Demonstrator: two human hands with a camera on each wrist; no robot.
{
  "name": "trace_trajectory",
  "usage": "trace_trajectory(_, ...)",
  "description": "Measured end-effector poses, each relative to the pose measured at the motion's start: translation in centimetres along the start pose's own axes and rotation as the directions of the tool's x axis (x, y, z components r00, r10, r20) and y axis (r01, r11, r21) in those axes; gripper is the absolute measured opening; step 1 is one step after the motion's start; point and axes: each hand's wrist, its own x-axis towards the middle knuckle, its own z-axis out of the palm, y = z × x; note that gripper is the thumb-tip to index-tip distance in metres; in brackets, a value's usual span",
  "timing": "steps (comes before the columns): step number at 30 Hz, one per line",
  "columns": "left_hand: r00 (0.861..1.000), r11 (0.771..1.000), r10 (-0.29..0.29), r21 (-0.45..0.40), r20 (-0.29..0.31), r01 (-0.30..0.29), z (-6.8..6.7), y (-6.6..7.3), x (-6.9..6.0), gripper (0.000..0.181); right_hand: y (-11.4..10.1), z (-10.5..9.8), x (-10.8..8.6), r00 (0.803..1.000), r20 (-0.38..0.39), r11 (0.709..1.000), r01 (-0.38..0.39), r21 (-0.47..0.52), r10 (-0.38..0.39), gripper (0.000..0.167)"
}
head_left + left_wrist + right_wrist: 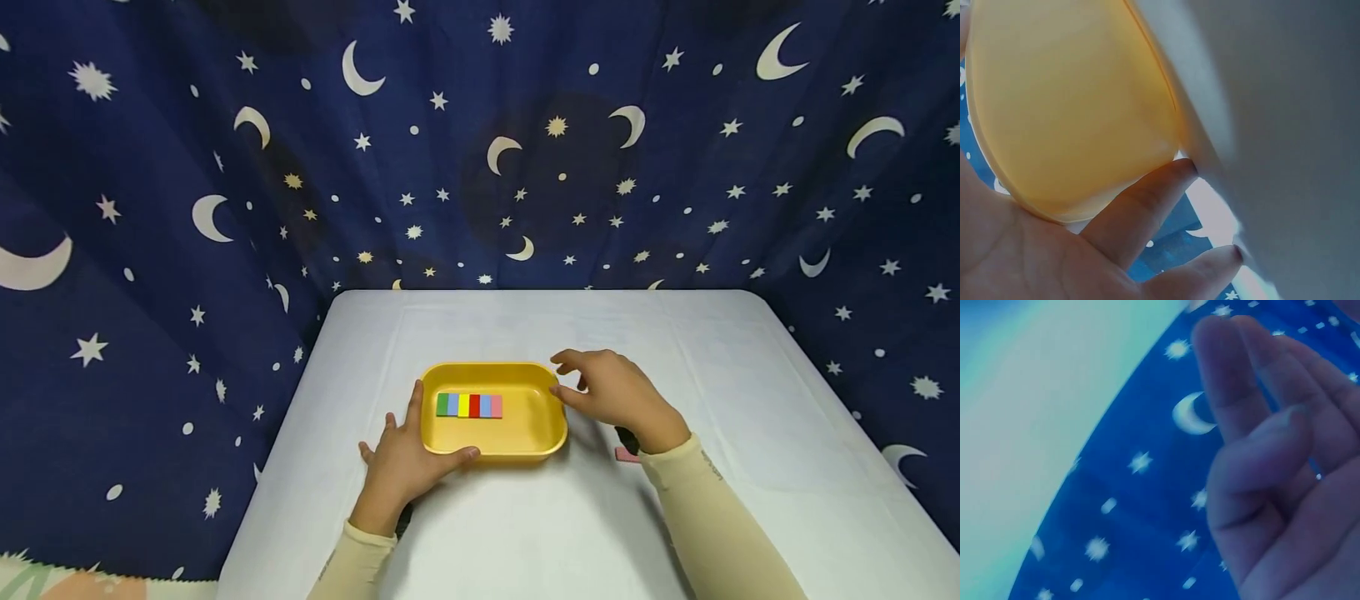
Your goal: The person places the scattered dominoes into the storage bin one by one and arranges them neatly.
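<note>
A yellow tray (525, 457) with rounded corners is in the middle of the head view. Inside it, several small coloured blocks (474, 406) lie side by side in a row: green, blue, yellow, red, blue and pink. My left hand (405, 462) rests against the tray's left and front sides, its fingers spread and mostly straight. In the left wrist view, fingers touch the tray wall (1079, 112). Close to the tray's right rim is my right hand (615, 390), its fingers loosely bent and thumb apart. Nothing shows between those fingers in the right wrist view.
A pink block (627, 455) lies on the white-covered table (555, 533), partly hidden by the right wrist. Behind and at both sides hangs a dark blue curtain (450, 217) with moons and stars.
</note>
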Motion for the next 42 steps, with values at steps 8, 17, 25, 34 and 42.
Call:
trace_trajectory(8, 1.000, 1.000, 0.011, 0.013, 0.021, -0.011, -0.2, -0.3, 0.0, 0.152, 5.5, 0.2, -5.7, 0.994, 0.019, 0.993, -0.109, -0.035, 0.110, 0.044)
trace_trajectory(17, 0.999, 0.999, 0.024, 0.032, 0.039, -0.026, -0.5, -0.5, 0.1, 0.153, 7.9, 1.1, -10.0, 0.977, 0.006, 0.975, -0.210, -0.073, 0.211, 0.051)
trace_trajectory(25, 0.997, 0.997, 0.042, 0.056, 0.061, -0.045, -0.7, -0.6, 0.2, 0.149, 7.9, 2.4, -11.2, 0.954, -0.053, 0.950, -0.297, -0.092, 0.294, 0.071)
trace_trajectory(34, 0.997, 0.996, 0.053, 0.074, 0.058, -0.057, -0.9, -0.4, 0.4, 0.148, 8.0, 2.3, -11.0, 0.947, -0.075, 0.944, -0.319, -0.081, 0.313, 0.076)
trace_trajectory(42, 0.995, 0.992, 0.060, 0.103, 0.074, -0.067, -0.7, -0.6, 0.5, 0.150, 8.4, 2.9, -11.1, 0.943, -0.051, 0.939, -0.333, -0.084, 0.330, 0.071)
